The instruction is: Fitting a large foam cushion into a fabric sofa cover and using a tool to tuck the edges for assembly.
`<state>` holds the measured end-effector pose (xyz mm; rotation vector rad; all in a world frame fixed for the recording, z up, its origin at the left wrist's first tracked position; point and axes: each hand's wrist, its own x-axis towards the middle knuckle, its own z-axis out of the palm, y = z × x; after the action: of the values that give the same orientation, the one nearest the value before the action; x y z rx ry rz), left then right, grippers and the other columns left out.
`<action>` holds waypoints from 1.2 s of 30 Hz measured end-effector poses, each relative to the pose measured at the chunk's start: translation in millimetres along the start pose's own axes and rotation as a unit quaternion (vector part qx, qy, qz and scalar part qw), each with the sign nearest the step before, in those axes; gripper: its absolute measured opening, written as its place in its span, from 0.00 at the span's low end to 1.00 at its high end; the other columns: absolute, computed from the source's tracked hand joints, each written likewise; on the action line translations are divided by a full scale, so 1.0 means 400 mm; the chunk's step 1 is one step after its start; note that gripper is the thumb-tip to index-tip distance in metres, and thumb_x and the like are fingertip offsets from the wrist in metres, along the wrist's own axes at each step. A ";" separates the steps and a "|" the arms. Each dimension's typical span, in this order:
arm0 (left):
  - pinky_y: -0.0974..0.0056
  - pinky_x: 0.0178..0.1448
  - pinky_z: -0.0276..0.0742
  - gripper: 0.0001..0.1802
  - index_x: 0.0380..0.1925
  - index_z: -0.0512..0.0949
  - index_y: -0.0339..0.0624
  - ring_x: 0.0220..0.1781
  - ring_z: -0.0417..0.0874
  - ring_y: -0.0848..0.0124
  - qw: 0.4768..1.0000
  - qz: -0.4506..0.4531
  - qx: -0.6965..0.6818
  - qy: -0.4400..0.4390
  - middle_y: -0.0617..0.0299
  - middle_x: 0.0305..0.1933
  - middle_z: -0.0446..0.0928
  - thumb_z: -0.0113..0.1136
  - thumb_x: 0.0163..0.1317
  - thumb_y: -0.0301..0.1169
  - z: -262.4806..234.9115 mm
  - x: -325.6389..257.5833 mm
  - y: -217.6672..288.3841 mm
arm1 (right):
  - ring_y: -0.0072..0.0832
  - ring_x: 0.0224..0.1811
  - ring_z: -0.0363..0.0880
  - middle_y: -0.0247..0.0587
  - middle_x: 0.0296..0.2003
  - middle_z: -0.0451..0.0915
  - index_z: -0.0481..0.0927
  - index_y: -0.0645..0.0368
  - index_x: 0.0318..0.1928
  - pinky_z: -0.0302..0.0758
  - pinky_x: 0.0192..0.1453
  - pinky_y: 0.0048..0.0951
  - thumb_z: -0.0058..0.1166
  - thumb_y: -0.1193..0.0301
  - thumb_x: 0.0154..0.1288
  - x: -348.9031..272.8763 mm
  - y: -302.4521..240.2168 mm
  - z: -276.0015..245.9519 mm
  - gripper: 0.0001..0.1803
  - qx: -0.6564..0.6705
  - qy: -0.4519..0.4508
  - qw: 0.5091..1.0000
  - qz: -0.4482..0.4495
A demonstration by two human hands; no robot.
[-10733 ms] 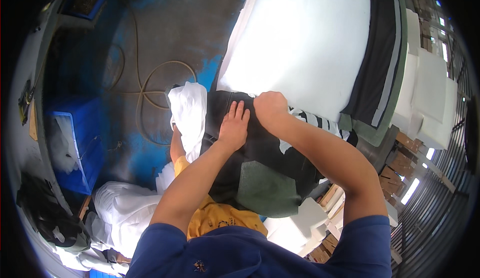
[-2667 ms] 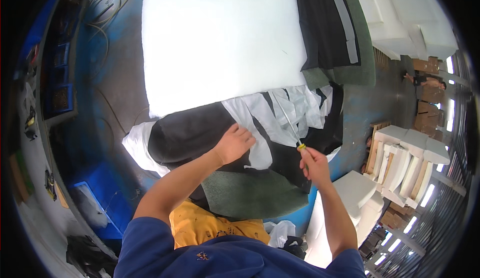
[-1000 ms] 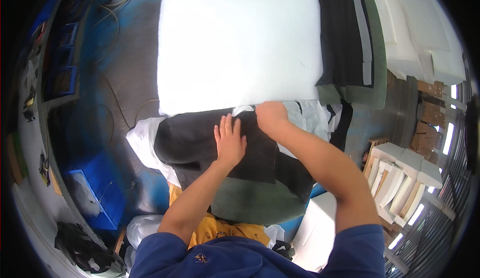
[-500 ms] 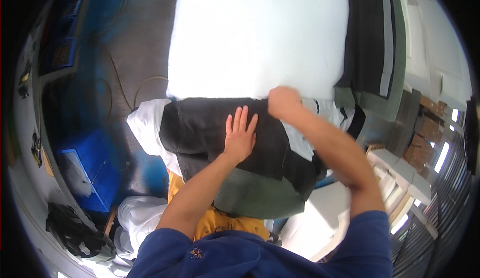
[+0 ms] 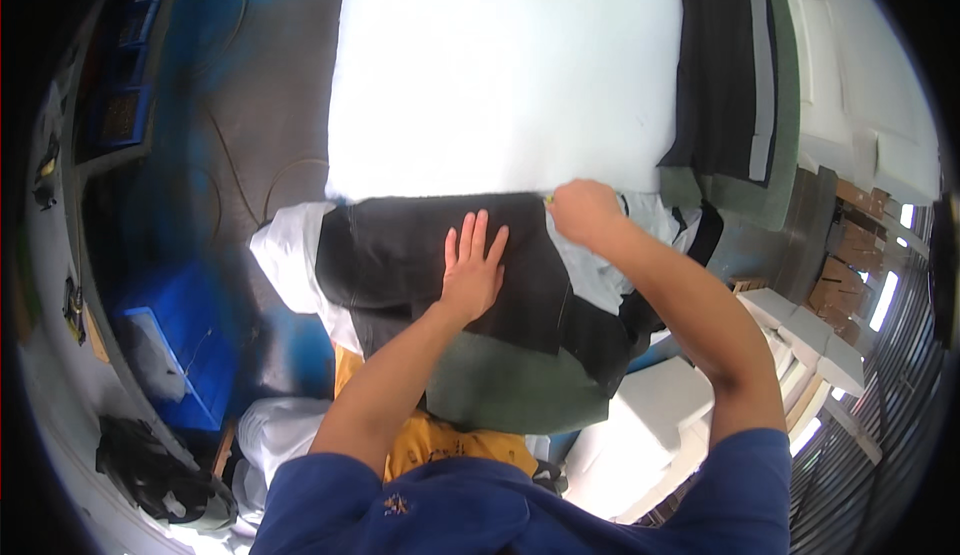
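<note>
A thick white padding block [image 5: 500, 75] stretches away ahead of me. Black fabric [image 5: 410, 245] lies along its near edge, with a green-grey piece [image 5: 510, 390] hanging below. On the black fabric rests my left hand [image 5: 471, 273], flat with fingers stretched out. My right hand [image 5: 585, 213] is a closed fist at the seam between the padding and the fabric. A tiny yellowish bit shows at its fingertips, but what it grips is hidden. White cloth [image 5: 593, 275] emerges beneath that hand, and more white cloth [image 5: 290, 250] hangs at the left end.
Black fabric with a grey strip [image 5: 762, 75] drapes over the padding's right side. At left stand a blue crate [image 5: 190, 345] and a black bag [image 5: 155, 480]. White foam blocks [image 5: 630, 435] lie at lower right, cardboard boxes [image 5: 840, 290] farther right. A cable [image 5: 230, 165] trails over the floor.
My right fist, blurred before, now shows sharply at the seam, slightly right and lower. The left hand keeps flat on the black fabric. The whole view has shifted a little.
</note>
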<state>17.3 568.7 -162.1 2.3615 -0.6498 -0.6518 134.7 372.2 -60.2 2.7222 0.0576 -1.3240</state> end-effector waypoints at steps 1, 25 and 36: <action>0.38 0.81 0.36 0.38 0.76 0.57 0.50 0.85 0.40 0.47 1.000 -0.006 -0.002 -0.015 0.43 0.83 0.42 0.56 0.68 0.39 0.002 -0.014 -0.001 | 0.47 0.41 0.87 0.51 0.36 0.87 0.89 0.57 0.35 0.83 0.46 0.46 0.56 0.61 0.66 0.016 -0.007 0.005 0.14 0.000 0.002 1.000 -0.003; 0.36 0.81 0.36 0.38 0.76 0.57 0.51 0.85 0.38 0.46 0.999 0.029 0.001 -0.015 0.42 0.83 0.40 0.56 0.67 0.39 0.007 0.012 0.041 | 0.44 0.43 0.87 0.49 0.36 0.87 0.88 0.58 0.37 0.82 0.48 0.43 0.60 0.60 0.66 0.022 -0.019 0.024 0.14 0.000 0.030 0.997 0.073; 0.37 0.81 0.39 0.38 0.75 0.60 0.50 0.84 0.41 0.45 0.999 0.038 -0.007 0.005 0.41 0.82 0.43 0.59 0.65 0.39 -0.013 0.000 0.046 | 0.44 0.47 0.87 0.51 0.41 0.87 0.88 0.59 0.39 0.83 0.50 0.43 0.55 0.65 0.64 0.040 0.032 0.060 0.13 0.057 0.020 0.995 0.073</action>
<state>14.9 557.9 -146.6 2.3140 -0.7256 -0.6081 127.0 356.5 -86.2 2.7827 -0.2168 -1.2703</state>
